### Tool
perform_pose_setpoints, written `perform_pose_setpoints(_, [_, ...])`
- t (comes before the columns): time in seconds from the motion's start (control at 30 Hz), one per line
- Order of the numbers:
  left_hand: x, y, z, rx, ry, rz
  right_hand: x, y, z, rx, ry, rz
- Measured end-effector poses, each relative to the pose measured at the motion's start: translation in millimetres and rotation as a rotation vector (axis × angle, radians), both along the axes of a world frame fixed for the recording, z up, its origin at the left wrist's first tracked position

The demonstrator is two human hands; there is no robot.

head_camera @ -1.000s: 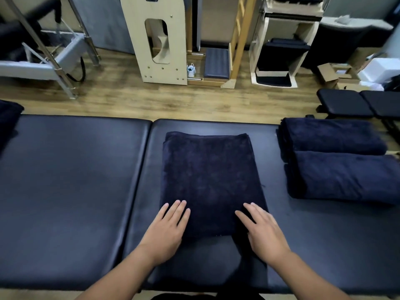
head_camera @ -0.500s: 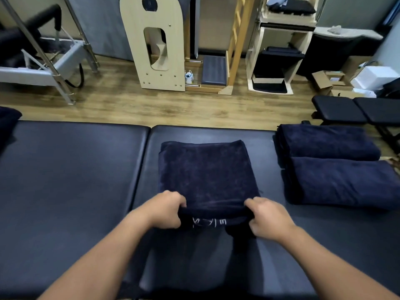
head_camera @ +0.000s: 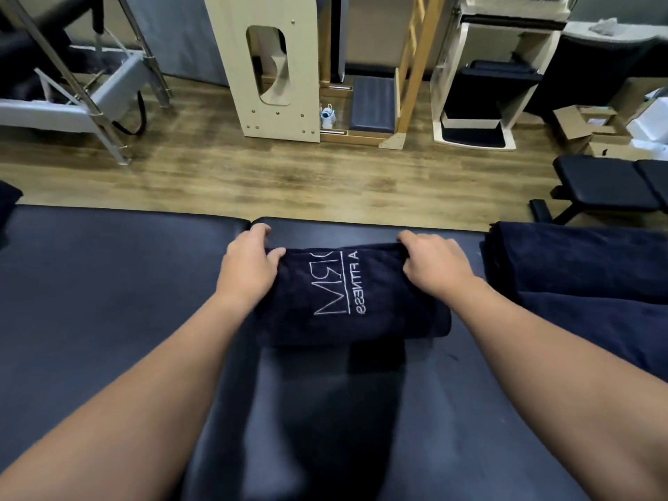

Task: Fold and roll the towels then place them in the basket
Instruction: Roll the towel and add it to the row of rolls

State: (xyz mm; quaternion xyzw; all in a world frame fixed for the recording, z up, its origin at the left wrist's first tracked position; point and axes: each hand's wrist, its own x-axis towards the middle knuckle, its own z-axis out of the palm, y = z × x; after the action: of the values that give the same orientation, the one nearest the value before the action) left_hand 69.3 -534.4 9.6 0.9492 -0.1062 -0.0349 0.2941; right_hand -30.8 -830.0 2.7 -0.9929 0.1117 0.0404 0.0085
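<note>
A dark navy towel with white embroidered lettering lies rolled up near the far edge of the black padded table. My left hand grips the roll's left end, fingers curled over its far side. My right hand grips the right end the same way. Two more rolled navy towels lie side by side on the table to the right. No basket is in view.
Beyond the table's far edge is a wooden floor with light wooden exercise frames, a metal frame at the left, a black bench and cardboard boxes at the right. A dark cloth shows at the far left.
The flat folded towel has been rolled away from me, from its near edge to the far side of the table. Both hands went from lying flat to gripping the roll and moved forward.
</note>
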Motion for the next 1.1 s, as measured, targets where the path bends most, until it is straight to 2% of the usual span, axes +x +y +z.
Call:
perform_pose_setpoints(0.07, [-8.9, -6.6, -7.5, 0.143, -0.312, -0.141, 17.6, 0.5, -8.3, -0.027, 0.04, -0.029])
perform_pose_setpoints(0.13, [-31.1, -8.8, -22.7, 0.296, -0.452, -0.347, 25.6, 1.0, -17.7, -0.079, 0.127, -0.095])
perform_pose_setpoints(0.17, [-44.5, -8.8, -32.8, 0.397, -0.409, -0.418, 25.6, 2.9, -23.9, -0.109, 0.141, -0.139])
perform_pose_setpoints(0.27, [-67.5, -5.9, -55.2, 0.604, -0.124, -0.427, 13.4, 22.5, -32.6, -0.129, -0.065, -0.121])
perform_pose_setpoints(0.3, [-65.6, -5.6, -60.3, 0.607, -0.068, -0.423, 7.9, 32.1, -32.6, -0.111, -0.134, -0.062])
perform_pose_setpoints(0.33, [-60.4, -6.8, -63.6, 0.59, -0.034, -0.422, 2.0, 40.4, -33.6, -0.076, -0.123, -0.008])
perform_pose_setpoints(0.43, [-45.2, -10.5, -63.6, 0.538, 0.04, -0.442, -12.5, 47.0, -38.1, 0.187, 0.211, -0.094])
perform_pose_setpoints(0.47, [-43.5, -10.6, -64.2, 0.521, 0.057, -0.442, -13.1, 42.2, -42.0, 0.256, 0.266, -0.135])
perform_pose_setpoints(0.7, [-40.0, -17.4, -55.3, 0.564, 0.159, -0.404, 4.9, 42.6, -36.6, 0.253, 0.308, -0.183])
perform_pose_setpoints(0.83, [-60.0, -19.8, -41.5, 0.579, 0.149, -0.183, -17.8, 46.8, -26.0, 0.227, 0.258, -0.372])
perform_pose_setpoints(0.93, [-73.3, -20.5, -37.2, 0.483, 0.326, -0.026, -34.2, 48.4, -23.0, 0.404, 0.325, -0.517])
perform_pose_setpoints(1.1, [-74.3, -14.0, -31.4, 0.266, 0.443, -0.018, -56.6, 49.6, -19.6, 0.493, 0.316, -0.562])
